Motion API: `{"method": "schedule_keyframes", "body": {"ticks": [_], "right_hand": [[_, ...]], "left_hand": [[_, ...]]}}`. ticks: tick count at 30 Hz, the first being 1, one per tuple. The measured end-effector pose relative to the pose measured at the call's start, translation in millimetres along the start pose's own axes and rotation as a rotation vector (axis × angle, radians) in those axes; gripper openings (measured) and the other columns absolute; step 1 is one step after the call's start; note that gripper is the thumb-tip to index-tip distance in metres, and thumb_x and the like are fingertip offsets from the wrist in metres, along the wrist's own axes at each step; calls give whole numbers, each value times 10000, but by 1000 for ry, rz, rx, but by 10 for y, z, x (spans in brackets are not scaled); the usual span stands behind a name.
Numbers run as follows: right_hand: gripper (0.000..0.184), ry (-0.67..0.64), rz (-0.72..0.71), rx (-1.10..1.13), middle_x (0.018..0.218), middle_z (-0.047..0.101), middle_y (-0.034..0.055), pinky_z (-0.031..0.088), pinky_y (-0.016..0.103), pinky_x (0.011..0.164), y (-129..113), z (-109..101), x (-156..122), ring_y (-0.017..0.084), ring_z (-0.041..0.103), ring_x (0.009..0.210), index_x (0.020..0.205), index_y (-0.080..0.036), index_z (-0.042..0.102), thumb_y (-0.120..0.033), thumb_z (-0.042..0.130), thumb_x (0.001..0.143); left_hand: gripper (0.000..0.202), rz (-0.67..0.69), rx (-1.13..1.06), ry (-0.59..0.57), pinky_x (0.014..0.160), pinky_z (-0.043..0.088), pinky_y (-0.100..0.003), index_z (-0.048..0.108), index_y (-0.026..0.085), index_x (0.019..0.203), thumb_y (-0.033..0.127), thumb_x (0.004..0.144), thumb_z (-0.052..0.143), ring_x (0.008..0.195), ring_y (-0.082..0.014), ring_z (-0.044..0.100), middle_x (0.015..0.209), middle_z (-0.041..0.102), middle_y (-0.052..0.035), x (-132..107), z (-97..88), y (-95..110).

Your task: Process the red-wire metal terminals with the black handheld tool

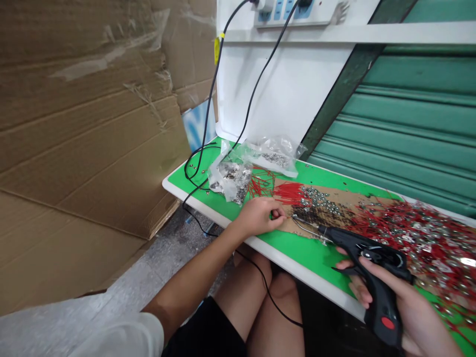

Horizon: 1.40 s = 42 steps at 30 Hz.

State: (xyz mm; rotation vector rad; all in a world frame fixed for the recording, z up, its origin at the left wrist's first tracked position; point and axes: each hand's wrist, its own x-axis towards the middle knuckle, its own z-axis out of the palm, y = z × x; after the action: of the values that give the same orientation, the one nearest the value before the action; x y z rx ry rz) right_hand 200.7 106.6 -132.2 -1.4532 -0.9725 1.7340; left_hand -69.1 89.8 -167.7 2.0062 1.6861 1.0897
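Observation:
My right hand (397, 292) is wrapped round the grip of a black soldering gun (368, 250). The gun's thin metal tip points left over a strip of cardboard (286, 225). Just left of that tip, my left hand (264, 215) rests at the strip's edge with its fingers pinched together. Whatever it holds is too small to make out. Right beside the tip, red wires (288, 192) lie in a row on the cardboard, with small silvery metal parts (322, 201) at their ends and dark scorched marks below.
A large heap of red wires with metal parts (427, 238) covers the right of the green tabletop (290, 253). Plastic bags of small metal parts (230, 178) stand at the back. Black cables (256, 84) hang from a power strip (293, 12). Cardboard (82, 148) walls the left.

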Motion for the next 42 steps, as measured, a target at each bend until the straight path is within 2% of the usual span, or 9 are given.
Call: {"method": "schedule_keyframes", "body": {"ticks": [6, 9, 12, 18, 27, 32, 37, 42], "right_hand": [[449, -5, 116, 10, 437, 517, 14, 352, 171, 285, -18, -2, 5, 92, 411, 338, 739, -140, 729, -437, 919, 461], [432, 34, 96, 3, 451, 535, 12, 356, 171, 281, -17, 3, -5, 95, 419, 337, 740, -153, 722, -443, 911, 480], [465, 65, 75, -23, 459, 552, 25, 367, 189, 270, -10, 12, -4, 109, 428, 339, 731, -150, 719, -445, 919, 432], [493, 58, 96, -16, 434, 516, 7, 369, 205, 253, -8, 21, -7, 118, 418, 335, 736, -168, 713, -443, 928, 388], [456, 67, 84, -43, 459, 548, 7, 391, 219, 261, -22, 31, -39, 131, 447, 341, 728, -186, 678, -473, 910, 460], [511, 62, 108, -50, 545, 622, 26, 382, 228, 252, -54, 36, -19, 126, 456, 338, 706, -185, 643, -453, 933, 382], [509, 90, 135, -67, 454, 544, -8, 396, 206, 267, -50, 7, -19, 114, 447, 321, 669, -197, 624, -492, 932, 392], [493, 95, 123, -52, 458, 548, -4, 394, 203, 271, -37, 12, -31, 114, 454, 330, 662, -190, 628, -471, 937, 400]], "left_hand": [[92, 12, 30, 6, 743, 478, -242, 716, 167, 810, 221, 846, 651, 778, -137, 634, 795, 710, -24, 8, -5, 1], [104, 36, 56, 23, 776, 476, -257, 710, 170, 804, 231, 856, 644, 797, -147, 624, 773, 695, -25, 11, 8, -17], [122, 38, 77, 34, 790, 474, -268, 707, 174, 791, 245, 863, 639, 808, -157, 616, 754, 675, -30, 12, 16, -25], [120, 32, 91, 46, 802, 471, -266, 719, 170, 802, 258, 858, 659, 799, -151, 605, 748, 657, -27, 11, 18, -27], [126, 23, 105, 31, 791, 468, -266, 731, 166, 809, 263, 859, 670, 788, -155, 608, 729, 650, -29, 23, 13, -20], [114, 35, 89, 47, 771, 466, -269, 735, 165, 802, 253, 846, 678, 765, -157, 603, 713, 647, -27, 22, 19, -35], [122, 44, 73, 67, 762, 466, -266, 731, 170, 791, 264, 847, 677, 761, -157, 603, 717, 654, -29, 20, 38, -53], [117, 23, 84, 62, 766, 468, -267, 735, 171, 795, 269, 841, 691, 761, -157, 604, 712, 647, -30, 29, 46, -52]]}}
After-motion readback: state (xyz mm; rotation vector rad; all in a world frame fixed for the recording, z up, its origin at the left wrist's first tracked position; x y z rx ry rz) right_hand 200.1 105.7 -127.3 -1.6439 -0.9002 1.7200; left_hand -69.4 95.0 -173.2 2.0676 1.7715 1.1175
